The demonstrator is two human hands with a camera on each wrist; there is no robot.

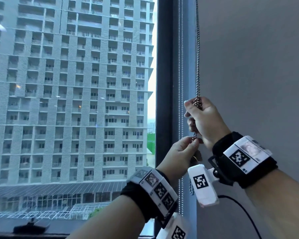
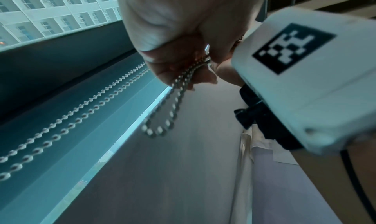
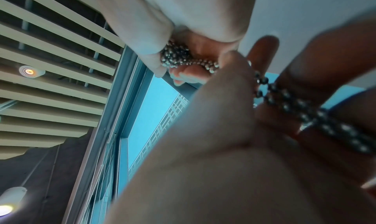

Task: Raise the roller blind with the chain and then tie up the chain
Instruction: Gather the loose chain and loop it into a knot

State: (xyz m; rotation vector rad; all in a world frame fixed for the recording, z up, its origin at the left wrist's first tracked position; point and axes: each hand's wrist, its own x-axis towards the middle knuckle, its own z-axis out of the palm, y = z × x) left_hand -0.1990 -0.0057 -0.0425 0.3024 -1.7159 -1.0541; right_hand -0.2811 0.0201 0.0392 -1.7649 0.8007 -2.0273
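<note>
**Tying off the bead chain beside the raised blind: both hands working the bundle.**
Nearest the viewer, the left hand [image 1: 181, 152] is pinching the chain [image 1: 198, 66] just under the right hand [image 1: 204, 118], whose grip is clenching a bunched clump of beads [image 3: 175, 57]; a short free loop [image 2: 160, 115] is hanging below the left fingers [image 2: 173, 73]. The chain is running taut upward along the wall edge, just beside a second chain [image 1: 180, 83] at the window frame [image 1: 164, 83]. Judged risks: the smooth beads are likely slipping if either pinch is easing, so the bundle is uncoiling; a downward tug is probably lowering the blind again; the loose loop is possibly snagging the neighbouring chain beyond.
</note>
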